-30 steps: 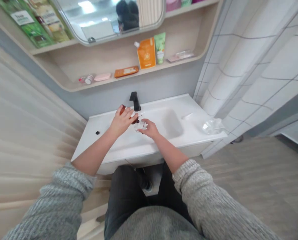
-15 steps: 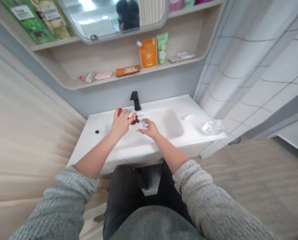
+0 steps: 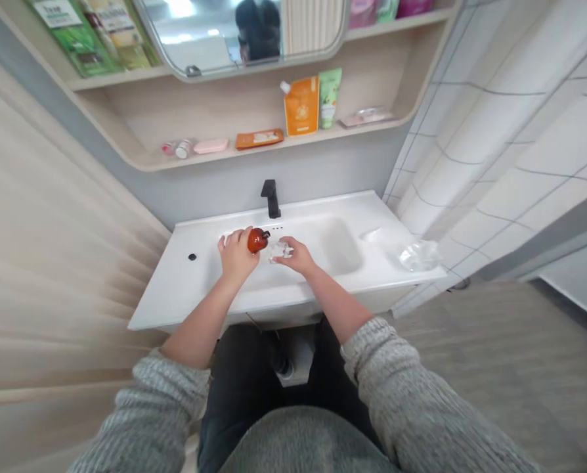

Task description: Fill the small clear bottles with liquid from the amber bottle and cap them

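Note:
Over the white basin, my left hand is wrapped round a reddish-brown bottle. The bottle is tilted, its dark narrow neck pointing right, and my fingers hide much of its body. Just right of that neck, my right hand grips a small clear container between thumb and fingers. A small gap shows between the bottle's neck and the container. What the clear container holds is too small to make out.
A black faucet rises behind my hands. Crumpled clear plastic lies at the counter's right end, and a black round hole is at left. Above, a shelf carries an orange pouch and a green tube.
The bottle has turned and drawn back slightly from the clear container, so more of its rounded shoulder shows. My right hand stays nearly in place. The camera view has shifted a little.

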{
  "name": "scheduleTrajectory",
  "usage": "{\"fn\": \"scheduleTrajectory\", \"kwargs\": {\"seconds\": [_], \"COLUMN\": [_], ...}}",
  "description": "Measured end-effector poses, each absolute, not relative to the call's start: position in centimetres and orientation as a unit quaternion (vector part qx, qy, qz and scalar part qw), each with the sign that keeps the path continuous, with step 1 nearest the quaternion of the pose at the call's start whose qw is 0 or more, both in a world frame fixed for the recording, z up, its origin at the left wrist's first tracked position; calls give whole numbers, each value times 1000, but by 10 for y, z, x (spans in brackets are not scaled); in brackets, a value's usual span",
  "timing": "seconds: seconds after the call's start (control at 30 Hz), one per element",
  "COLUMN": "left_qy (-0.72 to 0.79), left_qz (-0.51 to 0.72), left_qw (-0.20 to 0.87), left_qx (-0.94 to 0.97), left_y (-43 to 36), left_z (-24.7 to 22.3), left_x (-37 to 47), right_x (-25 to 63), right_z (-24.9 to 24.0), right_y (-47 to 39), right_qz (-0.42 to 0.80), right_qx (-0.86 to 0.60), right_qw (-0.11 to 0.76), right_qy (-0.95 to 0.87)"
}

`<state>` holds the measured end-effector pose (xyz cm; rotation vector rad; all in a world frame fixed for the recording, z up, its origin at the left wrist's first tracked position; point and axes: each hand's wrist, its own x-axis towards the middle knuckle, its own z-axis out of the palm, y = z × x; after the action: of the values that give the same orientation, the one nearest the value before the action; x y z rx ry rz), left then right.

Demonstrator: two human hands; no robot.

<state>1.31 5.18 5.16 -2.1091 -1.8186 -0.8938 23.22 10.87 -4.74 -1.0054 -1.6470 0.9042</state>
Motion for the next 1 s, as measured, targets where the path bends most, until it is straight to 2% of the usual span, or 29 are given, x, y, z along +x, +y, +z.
{"fn": "scheduleTrajectory", "kwargs": {"seconds": [0.17,0.4,0.53,0.8,1.0], "left_qy": [-701,-795,-814,-810,-812], "left_qz": [-416,-445,-462,-492,-501], "left_qw": [-45,28,54,-11,-14], "left_qx": [-577,-412,-348,-318,-299], "left_y": [28,-38,-49,-31,-31], "left_z": [32,8,-1,-5,-8], "left_x": [-32,-135,-176,-195,-202], "right_x": [233,235,236,238,265], "right_z": [-50,-51,-49,-36,-26], "right_y": [110,111,110,102,86], "right_qz": [368,360,350,351,315], "right_qx": [-422,-430,-425,-450,-477], "right_qw": [480,483,493,519,521], "right_qy": [-675,-673,-674,-636,-635]}}
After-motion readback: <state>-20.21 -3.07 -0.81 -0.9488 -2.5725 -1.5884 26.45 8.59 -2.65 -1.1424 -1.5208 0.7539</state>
